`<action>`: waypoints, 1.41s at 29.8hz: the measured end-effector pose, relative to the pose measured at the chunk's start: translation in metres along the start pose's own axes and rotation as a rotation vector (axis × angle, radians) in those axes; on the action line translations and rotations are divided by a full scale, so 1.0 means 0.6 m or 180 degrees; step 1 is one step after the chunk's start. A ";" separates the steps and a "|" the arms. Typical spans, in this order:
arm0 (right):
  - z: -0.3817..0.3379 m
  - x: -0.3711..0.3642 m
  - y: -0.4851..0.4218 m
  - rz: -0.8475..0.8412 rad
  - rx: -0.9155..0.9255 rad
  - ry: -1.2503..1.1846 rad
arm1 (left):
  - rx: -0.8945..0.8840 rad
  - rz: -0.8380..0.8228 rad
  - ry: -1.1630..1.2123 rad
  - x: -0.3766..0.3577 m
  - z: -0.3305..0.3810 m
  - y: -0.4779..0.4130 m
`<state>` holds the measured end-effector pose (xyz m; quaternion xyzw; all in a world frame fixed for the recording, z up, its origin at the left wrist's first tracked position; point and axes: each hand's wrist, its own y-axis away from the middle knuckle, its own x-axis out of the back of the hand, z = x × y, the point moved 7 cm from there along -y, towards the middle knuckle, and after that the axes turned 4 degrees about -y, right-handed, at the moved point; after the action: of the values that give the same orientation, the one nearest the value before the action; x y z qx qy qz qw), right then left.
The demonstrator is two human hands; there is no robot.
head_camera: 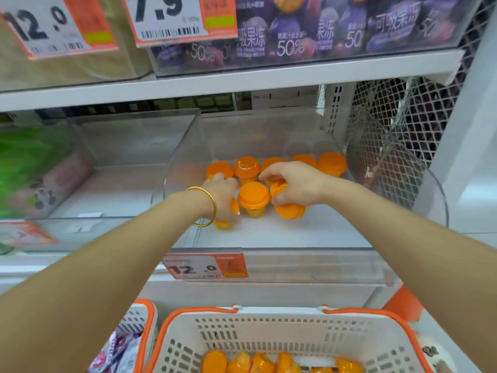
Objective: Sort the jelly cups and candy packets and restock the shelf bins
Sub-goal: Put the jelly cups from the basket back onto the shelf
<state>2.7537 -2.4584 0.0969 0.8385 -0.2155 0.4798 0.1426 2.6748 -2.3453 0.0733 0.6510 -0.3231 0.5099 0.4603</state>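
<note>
Both my hands are inside a clear plastic shelf bin (317,265). My left hand (223,195), with a gold bangle at the wrist, grips an orange-lidded jelly cup (224,224) near the bin floor. My right hand (293,184) grips orange jelly cups (289,211), one tilted on its side. One upright orange jelly cup (253,199) stands between my hands. Several more orange cups (332,162) stand in a row behind. Below, a white basket with an orange rim (269,329) holds several orange jelly cups (258,363).
A second basket (139,319) at lower left holds candy packets (118,354). The neighbouring clear bin (129,189) on the left shows green and pink packets at its far left. Purple jelly pouches (290,28) fill the shelf above. A wire mesh panel (403,125) stands at right.
</note>
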 end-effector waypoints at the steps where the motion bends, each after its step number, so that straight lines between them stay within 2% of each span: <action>1: -0.006 -0.002 -0.004 -0.0054 0.0052 0.0047 | 0.0058 0.0031 -0.0011 0.000 -0.006 0.002; 4: -0.017 -0.001 -0.012 -0.0112 0.0154 0.0087 | 0.0120 0.0275 0.0022 0.006 -0.015 0.003; 6: -0.016 0.005 -0.011 -0.0043 0.0153 -0.0161 | 0.0077 0.0490 -0.0061 0.012 -0.011 0.003; 9: 0.010 0.030 0.000 0.0428 0.0005 -0.0635 | -0.0353 0.0755 -0.0425 0.020 0.012 0.007; 12: 0.069 0.057 0.020 0.0944 -0.0547 -0.0957 | -0.0498 0.0666 -0.0683 0.012 0.012 0.002; 14: 0.106 0.048 0.029 0.0850 -0.1002 -0.1083 | -0.0400 0.0643 -0.0544 0.009 0.004 -0.003; 16: 0.129 0.027 0.034 0.0793 -0.1324 -0.1526 | -0.0221 0.0709 -0.0442 0.013 -0.002 -0.005; 18: 0.141 0.014 0.029 0.0957 -0.1499 -0.1862 | -0.0048 0.0801 -0.0334 0.021 -0.005 -0.003; 19: 0.144 0.013 0.027 0.1022 -0.1540 -0.1718 | -0.0007 0.0858 -0.0286 0.025 -0.003 0.001; 21: 0.140 0.021 0.027 0.0996 -0.1583 -0.0832 | -0.0126 0.0905 -0.0381 0.028 0.011 0.011; 23: 0.130 0.031 0.034 0.0937 -0.1565 -0.0008 | -0.0316 0.0701 -0.0650 0.017 0.027 0.024; 27: 0.086 0.020 0.039 0.0511 -0.1031 0.0598 | -0.0261 -0.0092 -0.0726 -0.015 0.026 0.042; 31: 0.056 -0.015 0.038 -0.0094 -0.0724 0.1273 | -0.0214 -0.0232 -0.0737 -0.026 0.020 0.037; 33: 0.053 -0.021 0.037 -0.0188 -0.0716 0.1428 | -0.0174 -0.0221 -0.0758 -0.028 0.015 0.033; 42: 0.055 -0.002 0.043 0.0003 -0.0763 0.1064 | -0.0059 0.0145 -0.0770 -0.016 0.011 0.018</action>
<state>2.7645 -2.4952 0.0801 0.7241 -0.2448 0.5832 0.2749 2.6653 -2.3558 0.0669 0.6959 -0.3957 0.4350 0.4123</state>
